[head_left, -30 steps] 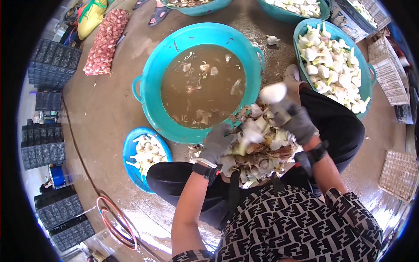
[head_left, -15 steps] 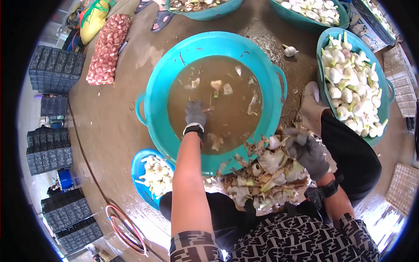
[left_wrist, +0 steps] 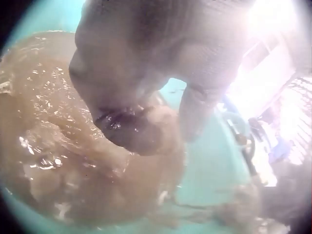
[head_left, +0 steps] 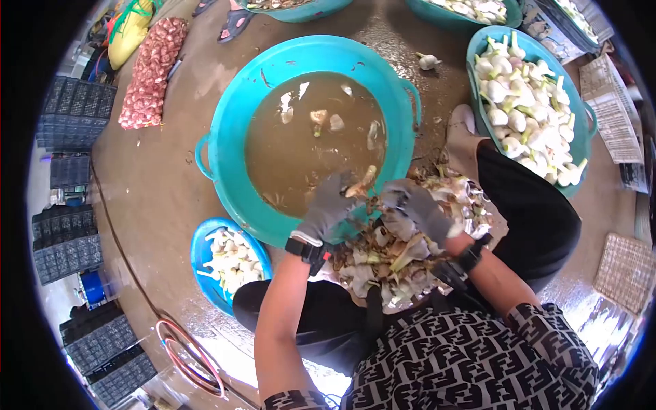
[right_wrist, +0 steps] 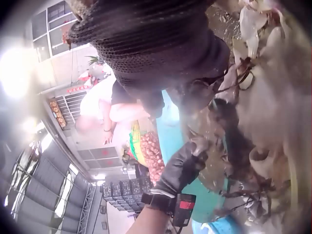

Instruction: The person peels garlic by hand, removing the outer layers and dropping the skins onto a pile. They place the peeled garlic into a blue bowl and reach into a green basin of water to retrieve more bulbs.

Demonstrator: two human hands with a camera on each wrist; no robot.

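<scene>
Over the near rim of the large teal basin [head_left: 225, 130], the gloved left hand [head_left: 329, 205] grips a garlic bulb with a brownish stem [head_left: 365, 181]. In the left wrist view the left hand [left_wrist: 146, 63] has its fingers curled above murky water [left_wrist: 73, 161]. Close beside it, the gloved right hand [head_left: 415, 208] has bent fingers near the stem, above a heap of peeled skins [head_left: 403, 253]; whether it holds anything is hidden. The right wrist view shows the right hand [right_wrist: 156, 48] with the left hand [right_wrist: 183, 168] beyond it.
A small blue basin [head_left: 198, 256] of garlic stands at the left, and a teal tub [head_left: 589, 140] of white bulbs at the right. One bulb [head_left: 428, 62] lies on the floor. A red net sack [head_left: 154, 75] and black crates [head_left: 68, 212] are farther left.
The left hand has come out of the water with a bulb, back toward the body. The right hand has moved left from the heap's right side to the basin's near rim.
</scene>
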